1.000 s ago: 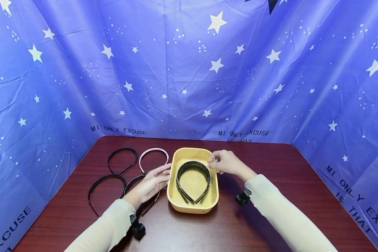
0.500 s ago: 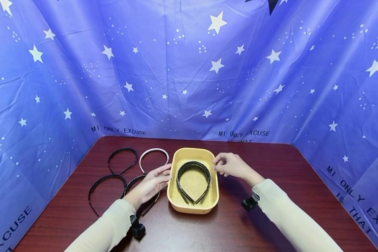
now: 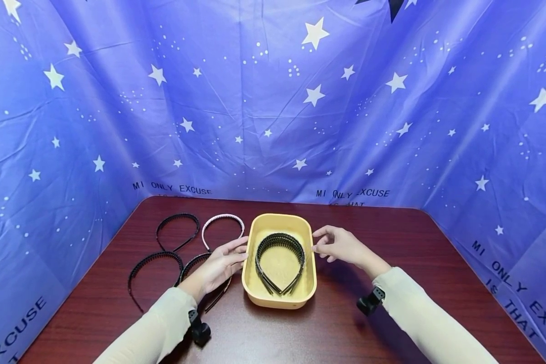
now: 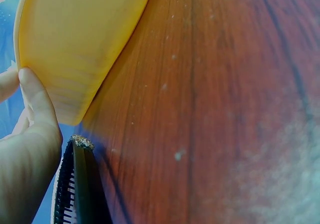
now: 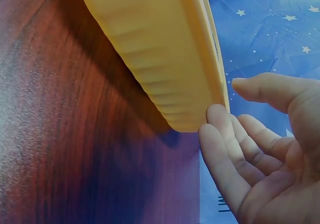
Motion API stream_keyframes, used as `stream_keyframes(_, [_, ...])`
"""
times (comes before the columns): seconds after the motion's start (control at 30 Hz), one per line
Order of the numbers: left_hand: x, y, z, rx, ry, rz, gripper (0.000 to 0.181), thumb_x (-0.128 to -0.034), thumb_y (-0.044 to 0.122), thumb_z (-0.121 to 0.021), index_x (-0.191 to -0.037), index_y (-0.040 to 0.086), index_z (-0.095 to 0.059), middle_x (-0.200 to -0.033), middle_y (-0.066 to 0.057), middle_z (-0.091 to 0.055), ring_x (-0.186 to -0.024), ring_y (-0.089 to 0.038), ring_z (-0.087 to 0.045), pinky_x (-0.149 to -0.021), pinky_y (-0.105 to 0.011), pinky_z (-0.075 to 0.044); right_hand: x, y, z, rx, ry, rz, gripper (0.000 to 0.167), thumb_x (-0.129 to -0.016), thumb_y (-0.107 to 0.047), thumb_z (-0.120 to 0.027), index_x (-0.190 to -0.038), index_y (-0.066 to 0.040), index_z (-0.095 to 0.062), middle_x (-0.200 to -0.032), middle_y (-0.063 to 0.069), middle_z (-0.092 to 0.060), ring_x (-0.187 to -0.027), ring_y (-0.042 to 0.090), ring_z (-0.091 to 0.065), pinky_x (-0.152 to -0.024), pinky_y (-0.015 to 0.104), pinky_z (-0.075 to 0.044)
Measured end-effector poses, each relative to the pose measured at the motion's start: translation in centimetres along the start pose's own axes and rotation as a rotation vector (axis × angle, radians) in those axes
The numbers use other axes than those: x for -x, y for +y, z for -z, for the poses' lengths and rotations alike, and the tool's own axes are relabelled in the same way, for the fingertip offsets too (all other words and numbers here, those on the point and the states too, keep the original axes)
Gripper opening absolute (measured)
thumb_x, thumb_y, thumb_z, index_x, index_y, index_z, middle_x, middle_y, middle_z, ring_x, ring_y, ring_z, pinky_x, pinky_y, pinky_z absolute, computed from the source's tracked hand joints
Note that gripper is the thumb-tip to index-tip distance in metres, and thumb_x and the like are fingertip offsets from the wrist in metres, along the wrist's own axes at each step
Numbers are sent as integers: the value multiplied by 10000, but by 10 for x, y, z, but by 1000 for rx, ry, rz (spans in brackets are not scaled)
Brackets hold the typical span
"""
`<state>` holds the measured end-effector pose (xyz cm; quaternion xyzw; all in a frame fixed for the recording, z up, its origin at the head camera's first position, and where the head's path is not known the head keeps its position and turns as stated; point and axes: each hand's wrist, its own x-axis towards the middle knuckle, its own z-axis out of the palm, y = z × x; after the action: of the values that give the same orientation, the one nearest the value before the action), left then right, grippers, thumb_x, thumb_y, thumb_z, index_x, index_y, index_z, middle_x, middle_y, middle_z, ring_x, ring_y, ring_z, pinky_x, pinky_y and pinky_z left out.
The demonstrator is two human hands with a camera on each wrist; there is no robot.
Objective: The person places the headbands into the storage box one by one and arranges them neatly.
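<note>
Between the left hand (image 3: 216,268), touching it straight-fingered, and the loosely parted right hand (image 3: 346,247) stood a yellow tub (image 3: 279,301) holding dark headbands (image 3: 279,239).

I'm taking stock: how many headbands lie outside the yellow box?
4: the far-left black headband, the pink headband to its right, the near-left black headband, and a dark headband partly hidden by the left hand, which may cover more.
</note>
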<state>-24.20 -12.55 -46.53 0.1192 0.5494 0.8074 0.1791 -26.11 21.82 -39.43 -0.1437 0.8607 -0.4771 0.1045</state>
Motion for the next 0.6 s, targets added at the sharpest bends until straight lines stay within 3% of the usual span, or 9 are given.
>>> stream_keyframes(0.6, [-1, 0, 0, 6, 3, 2, 596, -997, -83, -474, -1542, -65, -232, -1226, -100, -557, -1077, -145, -605, -944, -273, -519, 7, 10, -10, -182, -94, -42, 654, -916, -110, -696, -1437, 126, -380, -987, 150, -684, -804, 242, -691, -688, 451, -614])
